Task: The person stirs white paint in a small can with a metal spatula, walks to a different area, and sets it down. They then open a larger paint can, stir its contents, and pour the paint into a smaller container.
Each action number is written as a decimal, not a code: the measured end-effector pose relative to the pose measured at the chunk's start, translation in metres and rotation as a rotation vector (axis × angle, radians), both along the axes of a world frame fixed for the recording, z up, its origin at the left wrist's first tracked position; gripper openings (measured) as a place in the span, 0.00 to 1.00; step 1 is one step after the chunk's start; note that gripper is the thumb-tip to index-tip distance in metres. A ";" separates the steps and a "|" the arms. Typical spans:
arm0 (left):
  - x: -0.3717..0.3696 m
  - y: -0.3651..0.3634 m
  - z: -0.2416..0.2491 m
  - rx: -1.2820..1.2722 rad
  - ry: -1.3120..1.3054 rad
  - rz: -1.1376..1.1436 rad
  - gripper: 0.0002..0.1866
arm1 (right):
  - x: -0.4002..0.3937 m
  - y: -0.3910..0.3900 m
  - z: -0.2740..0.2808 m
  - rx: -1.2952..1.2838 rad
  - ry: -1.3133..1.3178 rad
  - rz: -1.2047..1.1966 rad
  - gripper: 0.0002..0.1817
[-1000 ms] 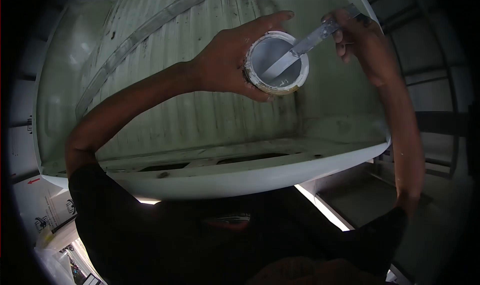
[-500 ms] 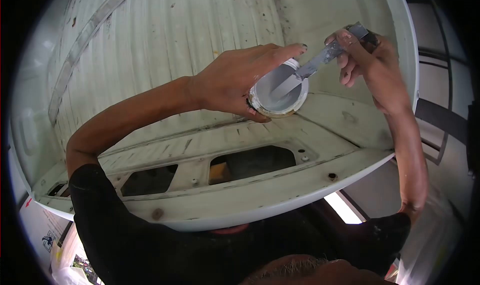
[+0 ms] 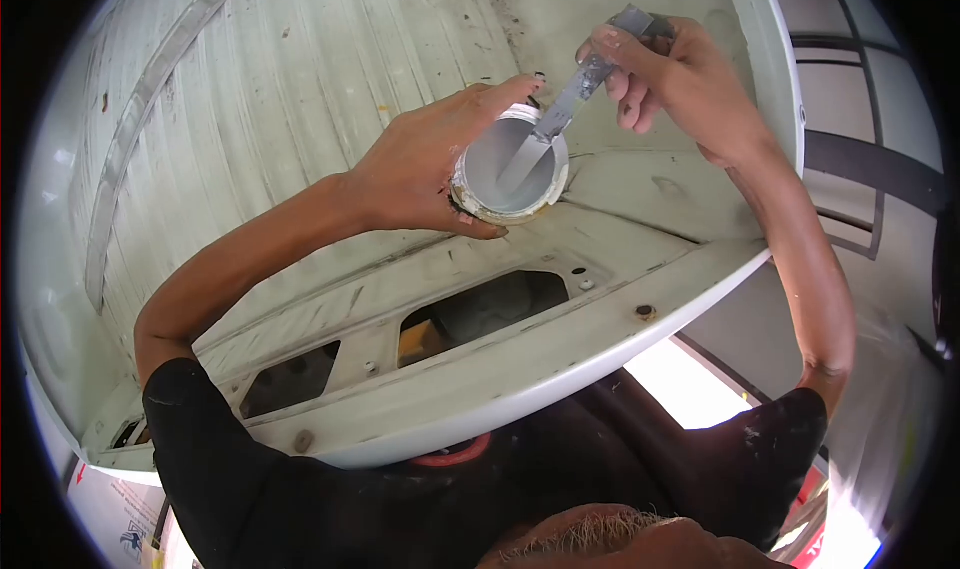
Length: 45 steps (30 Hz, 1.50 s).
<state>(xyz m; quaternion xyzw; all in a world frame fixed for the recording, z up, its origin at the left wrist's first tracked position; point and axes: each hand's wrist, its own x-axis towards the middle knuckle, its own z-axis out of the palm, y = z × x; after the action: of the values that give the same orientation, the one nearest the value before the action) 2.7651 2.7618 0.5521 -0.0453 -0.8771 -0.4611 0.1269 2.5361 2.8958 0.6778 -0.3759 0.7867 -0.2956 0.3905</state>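
My left hand (image 3: 415, 159) is wrapped around a round white tub (image 3: 560, 169), its thumb and fingers on opposite sides of the rim. The tub is tilted with its mouth toward me, and pale grey paint coats the inside and its bottom. Dried smears mark the rim. In my right hand (image 3: 700, 94) is a flat grey stirring stick (image 3: 572, 97), pinched near its upper end. Its lower end reaches down into the tub, and paint covers much of its length. Both hands are above a pale vehicle panel.
Under my hands lies the whitish ribbed panel (image 3: 330, 99) with a curved metal strip (image 3: 150, 99). Nearer me, its raised edge (image 3: 520, 389) has cutouts, one showing a yellow block (image 3: 420, 341). Dark framing (image 3: 870, 169) stands at the right.
Both hands, the tub and the stick appear further left and slightly higher for my right hand. The panel has also shifted left in view. Both grips stay the same.
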 end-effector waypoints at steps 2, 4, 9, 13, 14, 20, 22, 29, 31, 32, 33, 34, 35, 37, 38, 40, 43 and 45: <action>0.000 -0.001 -0.001 0.021 0.010 -0.006 0.68 | -0.001 0.000 0.000 0.007 0.010 0.007 0.23; -0.001 -0.002 -0.003 0.017 0.018 -0.012 0.69 | 0.000 -0.001 -0.001 0.002 0.013 0.023 0.25; -0.003 0.001 -0.005 0.001 0.071 -0.017 0.69 | 0.005 -0.001 0.002 0.025 0.052 0.012 0.25; -0.005 0.002 -0.004 0.014 0.025 -0.021 0.68 | 0.005 -0.002 0.002 0.046 0.070 0.009 0.25; -0.004 0.002 -0.003 0.018 -0.009 -0.016 0.68 | 0.005 -0.003 0.001 0.042 0.062 0.001 0.24; -0.001 0.000 -0.005 0.038 -0.006 -0.008 0.67 | 0.002 -0.004 0.000 0.015 0.010 -0.011 0.23; 0.000 -0.001 -0.004 0.059 -0.002 -0.014 0.67 | 0.002 -0.003 0.000 0.003 0.012 -0.010 0.23; -0.011 0.005 0.021 0.115 0.061 -0.005 0.70 | 0.008 0.020 0.020 -0.152 -0.036 0.056 0.17; -0.019 0.011 0.038 0.132 0.109 -0.020 0.69 | 0.008 0.040 0.030 -0.183 -0.076 0.128 0.15; -0.024 0.015 0.048 0.137 0.138 -0.030 0.69 | 0.008 0.049 0.034 -0.246 -0.095 0.125 0.14; -0.028 0.021 0.061 0.128 0.135 -0.025 0.70 | 0.010 0.060 0.036 -0.309 -0.113 0.121 0.14; -0.020 0.004 0.073 0.098 0.161 -0.026 0.71 | 0.023 0.047 0.042 -0.373 -0.118 0.123 0.13; -0.022 0.002 0.084 0.069 0.175 -0.028 0.71 | 0.021 0.048 0.056 -0.316 -0.066 0.078 0.11; -0.025 0.023 0.116 0.013 0.173 -0.048 0.71 | 0.014 0.074 0.066 -0.475 -0.086 0.082 0.15; -0.028 0.025 0.131 0.014 0.194 -0.065 0.73 | 0.009 0.080 0.075 -0.556 -0.075 0.084 0.18; -0.034 0.033 0.159 0.024 0.230 -0.106 0.77 | 0.005 0.091 0.090 -0.632 -0.100 0.096 0.27; -0.039 0.043 0.204 -0.073 0.299 -0.016 0.81 | 0.006 0.102 0.103 -0.754 -0.048 0.030 0.38; -0.040 0.049 0.216 -0.139 0.386 0.070 0.83 | 0.008 0.109 0.116 -0.778 0.049 0.023 0.38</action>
<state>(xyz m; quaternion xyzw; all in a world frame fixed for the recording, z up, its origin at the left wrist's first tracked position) 2.7248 2.8112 0.7681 -0.1110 -0.8673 -0.3776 0.3049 2.5437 3.0050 0.7942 -0.5117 0.6206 -0.5583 0.2033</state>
